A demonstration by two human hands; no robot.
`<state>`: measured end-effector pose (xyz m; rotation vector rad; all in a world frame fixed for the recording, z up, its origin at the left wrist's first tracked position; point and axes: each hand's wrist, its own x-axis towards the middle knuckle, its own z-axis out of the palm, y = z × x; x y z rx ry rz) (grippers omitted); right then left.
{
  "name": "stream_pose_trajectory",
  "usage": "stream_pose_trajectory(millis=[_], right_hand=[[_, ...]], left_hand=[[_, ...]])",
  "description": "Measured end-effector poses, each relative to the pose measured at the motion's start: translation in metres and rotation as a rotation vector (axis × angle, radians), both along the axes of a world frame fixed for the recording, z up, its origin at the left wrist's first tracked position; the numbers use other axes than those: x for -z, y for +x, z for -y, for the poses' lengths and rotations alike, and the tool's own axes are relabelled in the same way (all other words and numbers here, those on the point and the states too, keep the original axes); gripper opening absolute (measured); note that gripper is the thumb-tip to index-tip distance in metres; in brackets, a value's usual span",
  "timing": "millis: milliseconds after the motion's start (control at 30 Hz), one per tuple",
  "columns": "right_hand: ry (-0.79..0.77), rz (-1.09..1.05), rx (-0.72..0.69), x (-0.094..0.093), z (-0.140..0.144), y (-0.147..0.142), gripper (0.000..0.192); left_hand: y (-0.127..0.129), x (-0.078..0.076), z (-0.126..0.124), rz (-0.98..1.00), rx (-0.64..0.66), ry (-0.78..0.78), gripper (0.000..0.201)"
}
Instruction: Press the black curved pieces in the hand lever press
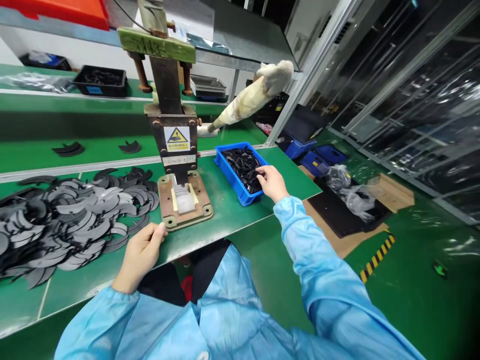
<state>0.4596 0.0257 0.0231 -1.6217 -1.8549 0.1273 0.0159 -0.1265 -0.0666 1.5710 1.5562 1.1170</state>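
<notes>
My right hand (273,183) is at the right side of a blue bin (233,179) full of small black parts (242,164). Its thumb and fingers are pinched together on a part at the heap's edge; the exact shape is hidden. My left hand (143,252) is closed by the bench's front edge, at the near left corner of the press base plate (187,218). Whatever its curled fingers may hold does not show. Between the hands stands a hand press (174,131) with a pale block (185,203) beneath its ram.
Many curved dark grey pieces (93,210) lie heaped on the left of the green bench. The press's wrapped lever (247,102) sticks out above the blue bin. Behind are a black tray (100,81) and a metal upright (311,70).
</notes>
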Motion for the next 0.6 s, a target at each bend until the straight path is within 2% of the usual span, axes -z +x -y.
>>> stream_pose_trajectory(millis=[100,167,233,400,600], right_hand=[[-0.099,0.127,-0.005,0.001,-0.03,0.016,0.035],[-0.144,0.2,-0.041,0.003,-0.04,0.017,0.04],[-0.171,0.26,-0.068,0.005,-0.045,0.013,0.037],[-0.187,0.35,-0.071,0.0,-0.042,0.013,0.022],[-0.145,0.358,-0.017,-0.016,-0.029,0.026,0.025]], left_hand=[[0.0,-0.001,0.0,-0.023,0.04,-0.003,0.045],[0.0,0.0,0.0,-0.027,0.035,-0.003,0.045],[0.0,0.001,0.0,-0.024,0.028,-0.002,0.045],[-0.002,0.004,-0.001,-0.03,0.043,-0.002,0.044],[-0.001,0.002,0.0,-0.026,0.046,0.006,0.044]])
